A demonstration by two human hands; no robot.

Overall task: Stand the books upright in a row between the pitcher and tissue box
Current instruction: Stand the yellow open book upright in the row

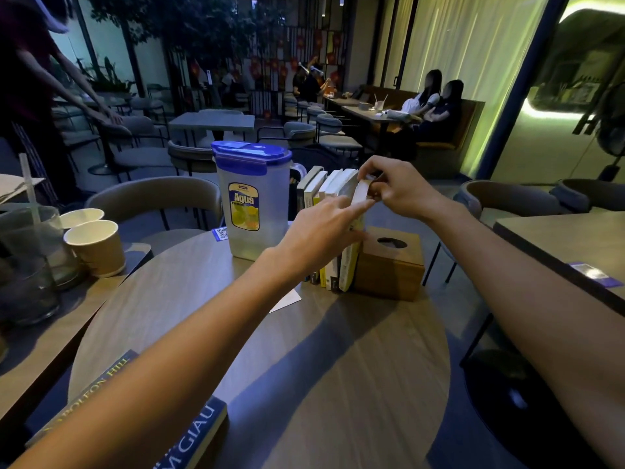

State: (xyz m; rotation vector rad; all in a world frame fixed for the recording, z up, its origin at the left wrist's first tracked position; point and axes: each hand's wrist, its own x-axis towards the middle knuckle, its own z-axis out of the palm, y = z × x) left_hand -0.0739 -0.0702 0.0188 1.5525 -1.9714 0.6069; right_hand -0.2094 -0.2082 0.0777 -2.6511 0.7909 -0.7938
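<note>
A clear pitcher with a blue lid stands at the far side of the round table. To its right, several books stand upright in a row, leaning a little. A wooden tissue box sits at the row's right end. My right hand pinches the top of the rightmost white book, next to the box. My left hand rests flat against the front of the row, fingers on that same book. One dark blue book lies flat near me, partly under my left arm.
Two paper cups and a glass with a straw stand on the adjoining table at left. A white card lies by the books. Chairs ring the table. A person stands at far left; others sit at back tables.
</note>
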